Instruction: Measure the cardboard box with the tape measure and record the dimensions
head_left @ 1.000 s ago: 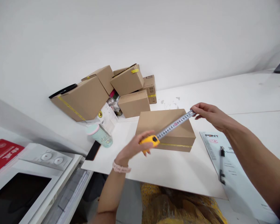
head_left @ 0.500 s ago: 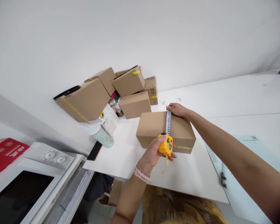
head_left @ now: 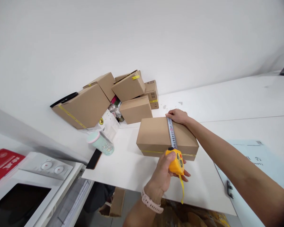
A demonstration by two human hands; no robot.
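Observation:
A closed brown cardboard box [head_left: 156, 135] lies on the white table [head_left: 227, 104]. My left hand [head_left: 164, 175] grips the yellow tape measure case [head_left: 176, 161] at the box's near edge. The white tape blade [head_left: 171, 132] runs straight across the box top, front to back. At the far edge, my right hand [head_left: 177, 116] pinches the blade's end down on the box. A yellow strap hangs from the case.
A heap of cardboard boxes [head_left: 101, 97] is stacked against the wall at the back left. A mint cup [head_left: 100, 143] and a black phone [head_left: 94, 159] lie left of the box. A blue sheet [head_left: 257, 157] with a pen [head_left: 229, 189] is at right. A white machine [head_left: 30, 186] stands lower left.
The tape went from running diagonally along the box's length to straight across its width. My right hand moved left to the far edge; my left hand pulled the case past the near edge.

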